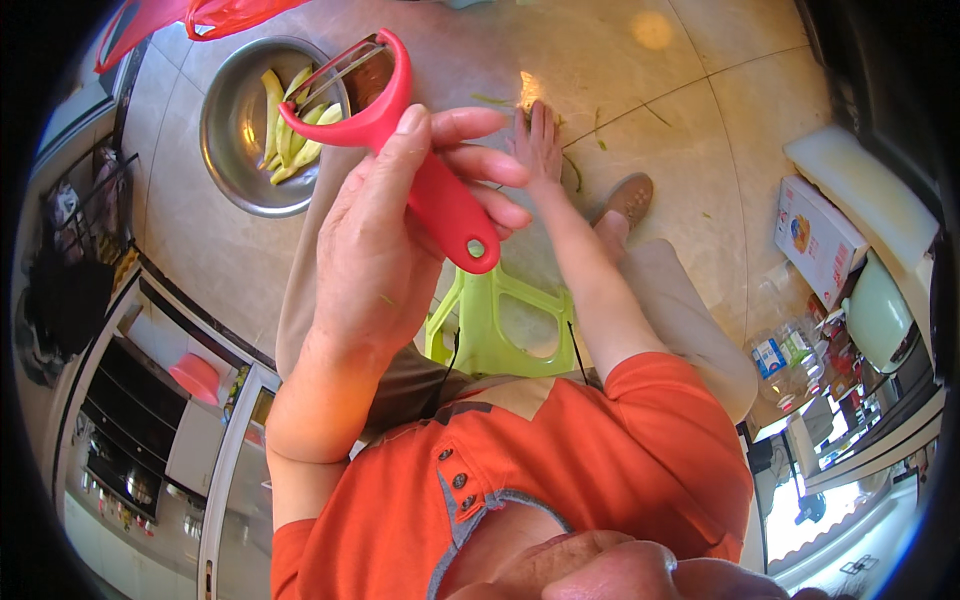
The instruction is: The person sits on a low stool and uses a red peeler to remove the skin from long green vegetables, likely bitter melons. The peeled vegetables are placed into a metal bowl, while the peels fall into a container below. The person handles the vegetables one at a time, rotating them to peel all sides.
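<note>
My left hand (382, 217) is raised, palm up, and holds a red Y-shaped peeler (450, 210), its blade pointing to the upper left. Beyond it a steel bowl (225, 161) on the floor holds several pale yellow-green peeled vegetables (274, 124), partly covered by the peeler. Low over the floor, my right hand (538, 150) reaches forward with its fingers downward; what lies under its fingertips is hidden. Thin green peel strips (600, 131) lie on the tiles near it. A lime-green plastic stool (484, 330) stands between my legs.
A red plastic bag (225, 15) is at the upper left. A brown shoe (628, 199) stands close to my right forearm. To the right are a printed carton (817, 232), several plastic bottles (772, 360) and a pale green rounded object (881, 315). Glass-fronted cabinets stand at the left.
</note>
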{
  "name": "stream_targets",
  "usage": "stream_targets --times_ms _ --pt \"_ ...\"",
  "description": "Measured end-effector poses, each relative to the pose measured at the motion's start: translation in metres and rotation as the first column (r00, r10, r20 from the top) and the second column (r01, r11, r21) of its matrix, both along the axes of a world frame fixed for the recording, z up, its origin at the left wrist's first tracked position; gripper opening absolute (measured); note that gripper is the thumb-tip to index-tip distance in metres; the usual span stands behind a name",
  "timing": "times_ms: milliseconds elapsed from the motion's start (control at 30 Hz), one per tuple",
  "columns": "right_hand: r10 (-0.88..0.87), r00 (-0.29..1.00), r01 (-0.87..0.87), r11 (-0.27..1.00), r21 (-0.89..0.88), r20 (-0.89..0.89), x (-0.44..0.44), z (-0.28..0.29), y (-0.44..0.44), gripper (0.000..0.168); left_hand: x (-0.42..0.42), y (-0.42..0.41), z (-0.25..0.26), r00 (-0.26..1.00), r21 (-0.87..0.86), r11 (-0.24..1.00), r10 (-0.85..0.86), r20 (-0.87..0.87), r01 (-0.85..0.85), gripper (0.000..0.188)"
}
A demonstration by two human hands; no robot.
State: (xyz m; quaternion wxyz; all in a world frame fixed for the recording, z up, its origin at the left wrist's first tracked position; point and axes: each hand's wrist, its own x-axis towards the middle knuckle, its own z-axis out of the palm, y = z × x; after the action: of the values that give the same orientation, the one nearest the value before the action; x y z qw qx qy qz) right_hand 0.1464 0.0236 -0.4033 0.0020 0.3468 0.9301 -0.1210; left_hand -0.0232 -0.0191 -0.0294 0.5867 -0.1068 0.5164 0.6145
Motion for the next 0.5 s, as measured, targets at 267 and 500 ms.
stream_targets --times_ms 267,500 --pt "-0.061 0.99 0.048 0.994 -0.102 -0.127 -0.008 0.029 0.003 0.042 -0.003 -0.01 -0.001 0.999 0.004 1.0 0.01 -0.036 -0.01 0.047" --pt "0.161 0.987 -0.161 0.985 0.062 0.016 -0.023 0.015 -0.006 0.038 -0.008 -0.007 -0.002 0.999 0.01 1.0 0.012 -0.039 -0.011 0.046"
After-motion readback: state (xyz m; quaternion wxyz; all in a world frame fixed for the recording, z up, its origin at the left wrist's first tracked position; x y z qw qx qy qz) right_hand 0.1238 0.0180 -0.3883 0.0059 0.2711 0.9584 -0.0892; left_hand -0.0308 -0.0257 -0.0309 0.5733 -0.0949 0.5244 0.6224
